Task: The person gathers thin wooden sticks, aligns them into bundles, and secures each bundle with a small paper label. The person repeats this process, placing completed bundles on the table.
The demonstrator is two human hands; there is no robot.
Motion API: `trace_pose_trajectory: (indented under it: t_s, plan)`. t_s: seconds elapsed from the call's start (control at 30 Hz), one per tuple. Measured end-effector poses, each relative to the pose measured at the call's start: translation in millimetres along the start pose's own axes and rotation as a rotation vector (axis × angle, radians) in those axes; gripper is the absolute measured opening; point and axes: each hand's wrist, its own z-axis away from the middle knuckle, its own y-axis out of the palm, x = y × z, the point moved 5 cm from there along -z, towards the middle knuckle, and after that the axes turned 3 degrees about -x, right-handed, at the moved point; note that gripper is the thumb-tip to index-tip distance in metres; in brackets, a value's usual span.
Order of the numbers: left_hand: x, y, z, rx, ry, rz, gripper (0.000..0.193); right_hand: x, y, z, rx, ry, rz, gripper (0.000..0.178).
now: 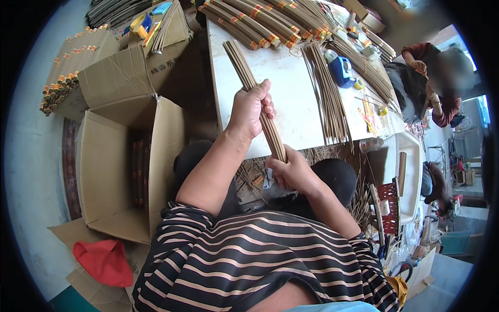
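Note:
A bundle of thin brown sticks, looking like incense sticks [240,65], slants across the near left part of the white table. Around its middle my left hand [252,108] is closed, thumb lying along the sticks. My right hand [292,169] grips the bundle's lower end, just off the table's near edge. No band shows on this bundle. To its right lies a loose spread of similar sticks [327,99]. Finished-looking bundles with red and yellow bands [249,23] are stacked along the table's far side.
A blue tape dispenser [341,72] and red-yellow labels [367,117] lie on the table [291,104] at right. An open cardboard box [112,203] stands left, banded bundles [78,62] piled beyond it. Stick scraps litter the floor. Another person [436,83] sits at far right.

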Motion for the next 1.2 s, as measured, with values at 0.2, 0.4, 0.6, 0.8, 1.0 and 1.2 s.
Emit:
trace_pose_trajectory:
  t_s: [0.2, 0.4, 0.6, 0.8, 1.0, 1.2]
  plan:
    - [-4, 6, 0, 0.394, -0.123, 0.371, 0.023, 5, 11, 17, 0.441, 0.252, -0.770, 0.011]
    - [0, -8, -4, -0.066, 0.024, 0.032, 0.028, -6, -2, -3, -0.101, -0.025, 0.146, 0.022]
    - [6, 9, 3, 0.492, -0.140, 0.364, 0.021, 0, 5, 12, 0.381, 0.173, -0.544, 0.015]
    - [18, -5, -7, 0.034, -0.088, 0.110, 0.027, -1, -11, -1, -0.091, 0.001, 0.197, 0.013]
    - [20, 13, 0, 0.354, -0.180, 0.291, 0.031, -1, -14, 8, 0.366, 0.169, -0.494, 0.013]
    - [-14, -21, -22, 0.037, 0.038, 0.223, 0.039, 11, -80, 6, 0.066, 0.003, 0.132, 0.031]
